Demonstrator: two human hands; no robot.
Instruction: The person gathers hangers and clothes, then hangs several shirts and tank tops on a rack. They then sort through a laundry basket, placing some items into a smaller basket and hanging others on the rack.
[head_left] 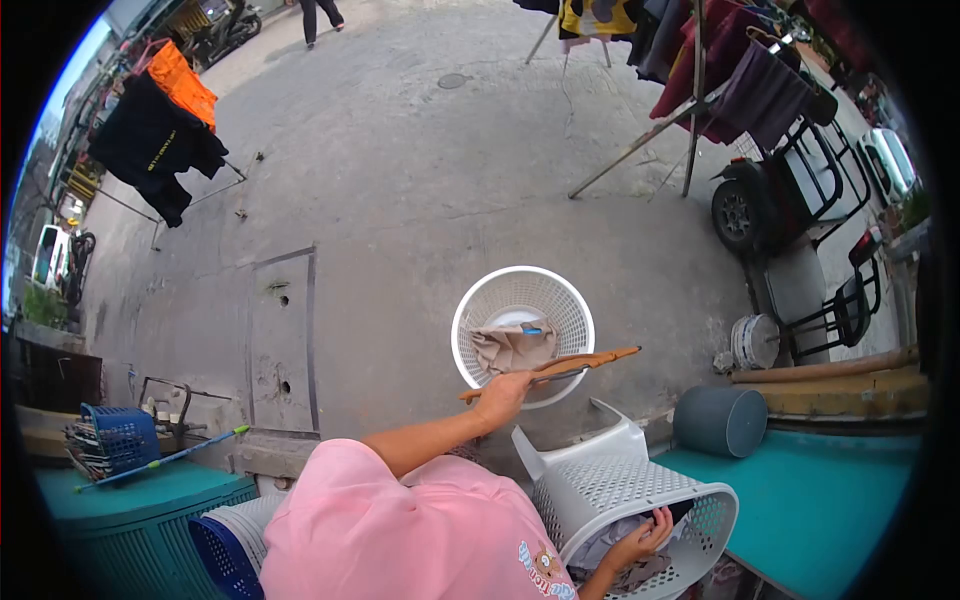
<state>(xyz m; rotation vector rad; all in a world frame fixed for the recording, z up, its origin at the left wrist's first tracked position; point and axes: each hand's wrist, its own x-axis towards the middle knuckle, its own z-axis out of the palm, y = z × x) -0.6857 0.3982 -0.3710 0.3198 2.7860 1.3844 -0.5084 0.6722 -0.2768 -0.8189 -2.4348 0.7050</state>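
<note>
My left hand [503, 398] is closed around a brown wooden clothes hanger [600, 358], held above the near rim of a round white laundry basket [463, 345]. Inside that basket lies a beige garment [512, 348] with a small blue patch. Lower right, my right hand [640, 542] reaches into a second white basket [722, 520] with a perforated wall, its opening turned towards me. Its fingers curl at a dark garment [684, 509] near the rim. Pale clothes [608, 540] lie around this hand and are partly hidden.
A white plastic chair [530, 452] adjoins the perforated basket. A grey bucket [720, 421] lies on a teal surface [830, 470] at right. Clothes racks hold an orange garment [183, 82] and dark red clothes [700, 70]. A blue basket [122, 432] stands at left. A person's legs [320, 18] show far off.
</note>
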